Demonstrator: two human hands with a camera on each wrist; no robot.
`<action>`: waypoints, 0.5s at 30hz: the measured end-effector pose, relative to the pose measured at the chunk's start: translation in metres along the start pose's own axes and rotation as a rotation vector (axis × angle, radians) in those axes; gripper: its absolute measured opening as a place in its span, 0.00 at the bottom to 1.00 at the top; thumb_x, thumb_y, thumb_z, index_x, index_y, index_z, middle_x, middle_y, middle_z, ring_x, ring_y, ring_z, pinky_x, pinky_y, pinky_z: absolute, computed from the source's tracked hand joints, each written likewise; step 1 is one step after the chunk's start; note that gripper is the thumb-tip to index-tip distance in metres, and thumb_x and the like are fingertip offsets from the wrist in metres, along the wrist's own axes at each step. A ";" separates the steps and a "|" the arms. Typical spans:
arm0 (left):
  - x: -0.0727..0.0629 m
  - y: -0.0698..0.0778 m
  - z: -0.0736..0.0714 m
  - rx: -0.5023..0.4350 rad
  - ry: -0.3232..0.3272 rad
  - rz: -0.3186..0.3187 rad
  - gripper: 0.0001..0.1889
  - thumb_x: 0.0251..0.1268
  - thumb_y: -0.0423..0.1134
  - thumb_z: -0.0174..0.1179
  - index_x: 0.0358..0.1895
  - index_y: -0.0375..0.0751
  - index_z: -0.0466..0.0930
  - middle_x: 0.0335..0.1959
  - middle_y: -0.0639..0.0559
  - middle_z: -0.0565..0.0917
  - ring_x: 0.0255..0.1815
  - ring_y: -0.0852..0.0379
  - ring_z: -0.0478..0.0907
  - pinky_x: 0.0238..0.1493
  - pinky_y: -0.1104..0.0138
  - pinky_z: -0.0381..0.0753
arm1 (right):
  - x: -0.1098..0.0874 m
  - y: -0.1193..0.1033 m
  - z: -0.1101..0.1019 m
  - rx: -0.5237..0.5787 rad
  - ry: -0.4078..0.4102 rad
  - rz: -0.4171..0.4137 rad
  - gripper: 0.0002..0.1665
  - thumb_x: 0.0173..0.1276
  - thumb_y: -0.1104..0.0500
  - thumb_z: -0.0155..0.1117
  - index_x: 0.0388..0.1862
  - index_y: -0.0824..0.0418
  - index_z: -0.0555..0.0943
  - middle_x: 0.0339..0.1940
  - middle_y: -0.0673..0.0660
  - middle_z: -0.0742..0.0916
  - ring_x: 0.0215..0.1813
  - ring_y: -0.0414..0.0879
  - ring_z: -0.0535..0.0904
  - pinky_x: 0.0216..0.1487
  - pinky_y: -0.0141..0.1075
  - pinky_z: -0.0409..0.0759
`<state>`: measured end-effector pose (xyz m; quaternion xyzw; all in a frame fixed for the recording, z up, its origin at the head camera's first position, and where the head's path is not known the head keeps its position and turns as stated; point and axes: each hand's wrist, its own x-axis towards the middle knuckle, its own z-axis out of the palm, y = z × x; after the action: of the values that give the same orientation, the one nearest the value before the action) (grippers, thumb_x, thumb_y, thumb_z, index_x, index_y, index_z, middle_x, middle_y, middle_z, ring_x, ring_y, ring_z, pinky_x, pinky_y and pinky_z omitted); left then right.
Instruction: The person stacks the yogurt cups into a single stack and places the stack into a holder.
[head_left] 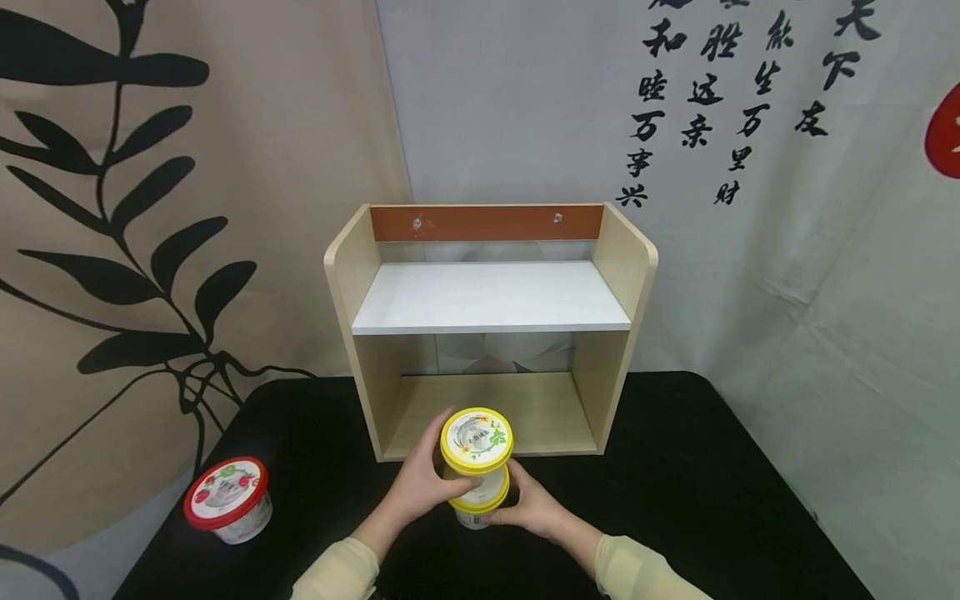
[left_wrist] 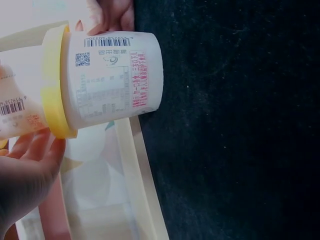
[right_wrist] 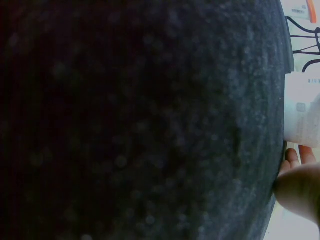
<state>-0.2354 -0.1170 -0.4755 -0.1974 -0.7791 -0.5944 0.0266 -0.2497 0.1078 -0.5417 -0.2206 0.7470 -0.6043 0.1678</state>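
Observation:
Two white tubs with yellow lids stand one on top of the other at the table's front middle, before the shelf. My left hand (head_left: 418,490) grips the upper tub (head_left: 477,439), thumb in front and fingers round its far left side. Lower down, my right hand (head_left: 536,506) holds the lower tub (head_left: 489,490) from the right, thumb across its front. In the left wrist view, the lower tub (left_wrist: 112,80) shows a barcode and red print, and the upper tub (left_wrist: 20,95) sits against its yellow lid. Part of a white tub (right_wrist: 302,110) appears beside my right hand (right_wrist: 302,182) in the right wrist view.
A tub with a red lid (head_left: 227,493) stands at the left edge of the black table (head_left: 712,500). Behind my hands is a two-level wooden shelf (head_left: 491,296) with a white upper board. Printed curtains (head_left: 510,100) hang behind the table.

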 end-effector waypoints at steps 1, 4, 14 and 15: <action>-0.001 0.000 -0.001 0.002 0.000 -0.002 0.55 0.48 0.36 0.78 0.78 0.42 0.51 0.71 0.45 0.66 0.71 0.42 0.64 0.69 0.43 0.61 | 0.000 0.000 0.000 0.001 0.000 0.000 0.49 0.60 0.60 0.76 0.75 0.58 0.58 0.67 0.60 0.73 0.69 0.62 0.66 0.65 0.62 0.67; -0.003 -0.001 -0.003 0.018 0.006 -0.016 0.55 0.48 0.37 0.78 0.78 0.44 0.51 0.71 0.45 0.67 0.71 0.42 0.64 0.69 0.42 0.62 | 0.001 0.001 0.000 0.004 -0.002 -0.002 0.49 0.60 0.60 0.75 0.75 0.59 0.59 0.67 0.60 0.73 0.69 0.62 0.66 0.66 0.62 0.66; -0.014 -0.002 -0.015 0.069 0.012 -0.041 0.55 0.48 0.37 0.78 0.78 0.43 0.50 0.67 0.41 0.73 0.64 0.39 0.73 0.65 0.43 0.69 | 0.002 0.003 0.000 -0.001 0.004 -0.014 0.49 0.59 0.60 0.76 0.74 0.59 0.59 0.68 0.59 0.73 0.70 0.62 0.65 0.67 0.64 0.62; -0.015 -0.002 -0.017 0.078 0.011 -0.040 0.55 0.48 0.38 0.78 0.78 0.42 0.51 0.66 0.41 0.73 0.64 0.39 0.73 0.65 0.43 0.69 | 0.002 0.004 0.000 -0.003 0.004 -0.015 0.49 0.59 0.60 0.76 0.74 0.59 0.59 0.68 0.59 0.73 0.70 0.62 0.65 0.67 0.64 0.62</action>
<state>-0.2256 -0.1373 -0.4765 -0.1771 -0.8053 -0.5652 0.0268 -0.2519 0.1078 -0.5452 -0.2252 0.7465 -0.6050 0.1615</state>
